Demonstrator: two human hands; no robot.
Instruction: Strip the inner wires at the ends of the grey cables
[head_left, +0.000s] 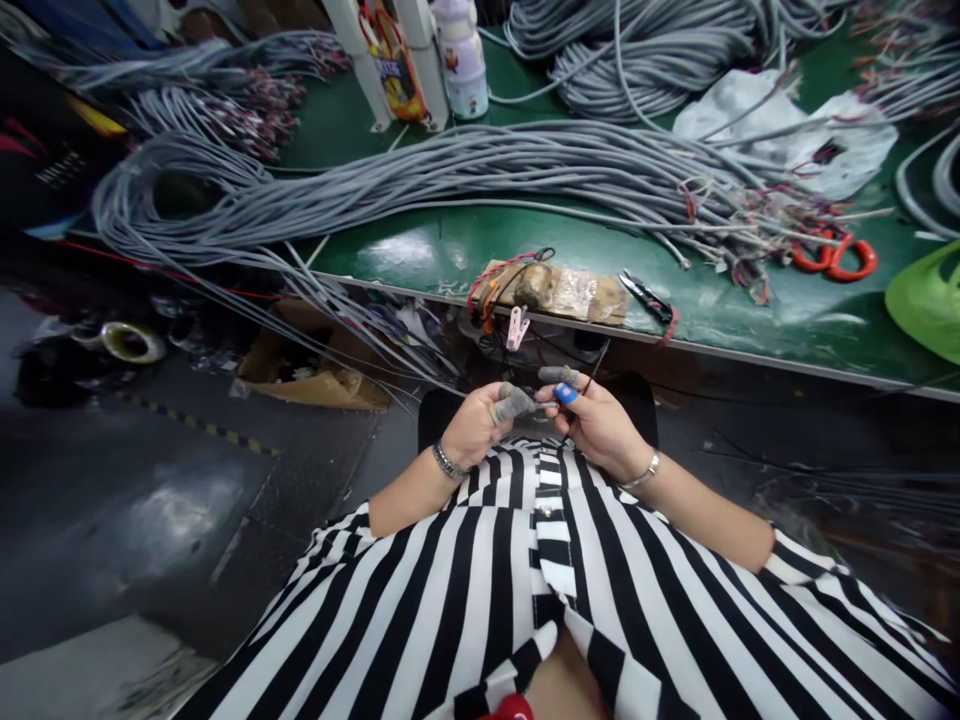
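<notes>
Green workbench [450, 250] fills the head view's upper half, heaped with grey cable bundles [420, 170]. Orange scissors [832, 255] lie to the right, and a taped block [559, 288] with a pink clip [517, 327] sits at the near edge. Below that edge, over a striped shirt [525, 590], the left hand [480, 425] and right hand [600, 425] meet fingertip to fingertip. Both are closed in a narrow pinch on a thin dark wire [598, 366], which rises from between them toward the bench.

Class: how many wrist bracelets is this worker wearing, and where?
2: a dark metal band just behind the left hand, a thin silver bangle just behind the right hand. None looks hidden.
</notes>
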